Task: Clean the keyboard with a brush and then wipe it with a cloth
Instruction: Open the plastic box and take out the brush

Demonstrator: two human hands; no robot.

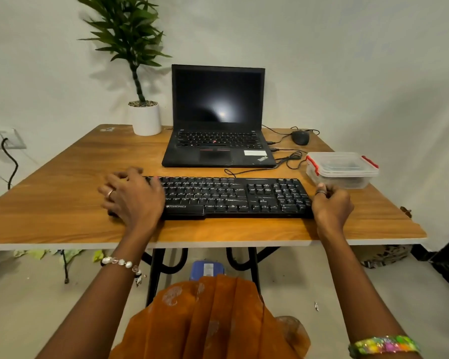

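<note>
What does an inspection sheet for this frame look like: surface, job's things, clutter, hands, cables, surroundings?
Surface: wooden table, bare wood around the items.
Job's things: black keyboard lies flat near the front edge; no brush or cloth seen.
Clutter: open laptop with dark screen behind the keyboard; potted plant at back left; mouse at back right; clear lidded container with red clips, right of the keyboard.
Hands: left hand rests over the keyboard's left end; right hand sits at its right end; whether either grips it, cannot tell.
Cables: black cables loop between laptop, mouse and keyboard.
Surroundings: white wall, wall socket with a plugged cord at left, litter on the floor.
</note>
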